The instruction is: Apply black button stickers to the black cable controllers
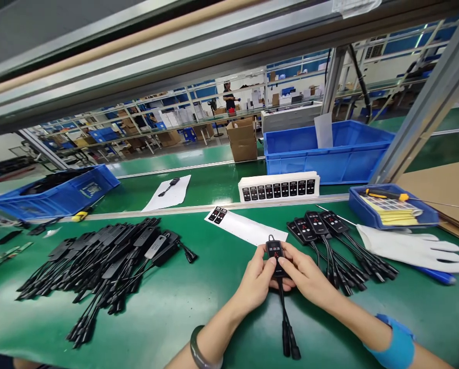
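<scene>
Black device (274, 250) with red and white markings; matching marked devices (314, 223) right; black units (114, 234) left, one grey-faced (156, 247); green worktop (202, 302) before me; white label strip (248, 229) with black rectangles; blue bins (302, 165) far left and far right; yellow-and-black screwdriver (386, 194); white glove (398, 243); sky-blue wristband (396, 342).

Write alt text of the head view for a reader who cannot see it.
The left hand and right hand hold a black device with cables above a green workbench. A large pile of similar devices lies left, a smaller group right, beside a white glove.
</scene>
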A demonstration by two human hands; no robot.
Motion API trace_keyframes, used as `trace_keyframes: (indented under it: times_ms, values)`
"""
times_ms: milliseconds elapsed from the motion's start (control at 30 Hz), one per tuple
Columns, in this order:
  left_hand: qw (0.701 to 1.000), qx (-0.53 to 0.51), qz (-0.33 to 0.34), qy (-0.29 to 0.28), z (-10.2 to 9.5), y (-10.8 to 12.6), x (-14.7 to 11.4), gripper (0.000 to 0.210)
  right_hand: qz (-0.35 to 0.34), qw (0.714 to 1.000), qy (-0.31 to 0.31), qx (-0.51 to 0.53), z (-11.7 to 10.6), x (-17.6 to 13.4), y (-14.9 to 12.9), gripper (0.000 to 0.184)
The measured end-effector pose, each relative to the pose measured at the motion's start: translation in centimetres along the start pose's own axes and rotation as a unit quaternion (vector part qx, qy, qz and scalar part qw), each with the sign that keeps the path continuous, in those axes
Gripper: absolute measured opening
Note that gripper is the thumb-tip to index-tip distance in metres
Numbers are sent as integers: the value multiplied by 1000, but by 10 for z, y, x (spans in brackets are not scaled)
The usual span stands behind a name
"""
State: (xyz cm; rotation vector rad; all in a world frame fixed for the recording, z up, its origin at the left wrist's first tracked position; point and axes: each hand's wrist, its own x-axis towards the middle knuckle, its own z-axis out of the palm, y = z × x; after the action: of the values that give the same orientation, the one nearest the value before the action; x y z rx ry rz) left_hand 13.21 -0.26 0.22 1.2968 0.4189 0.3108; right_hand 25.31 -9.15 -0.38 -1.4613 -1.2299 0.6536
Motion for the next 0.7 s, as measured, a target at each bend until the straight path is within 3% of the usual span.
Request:
trace_keyframes:
  times_ms: [133,233,300,333,367,400,500,633,700]
  values:
    - [1000,-30,-5,4,2,-1,3,42,19,999,11,-37,5,-3,0,36]
    - [996,-84,8,11,3,1,5,45,-5,994,29,-102,8,-4,1,50]
    - [999,-44,16,-4,-2,2,8,49,-44,984,40,-166,5,-2,3,55]
    - [999,38,31,-7,-7,3,10,50,-64,975,48,-209,2,0,4,51]
    - [987,153,55,-1,-13,4,12,51,-80,961,61,-258,-3,3,6,46]
    - [957,279,84,14,-21,5,14,50,-91,942,79,-313,-10,6,9,42]
    - [832,530,148,76,-48,7,19,45,-77,863,122,-485,-35,14,14,38]
    - [768,619,143,87,-63,9,21,45,-20,753,148,-640,-54,21,9,32]
    - [749,639,145,91,-58,7,19,45,-22,745,146,-651,-50,26,-2,37]
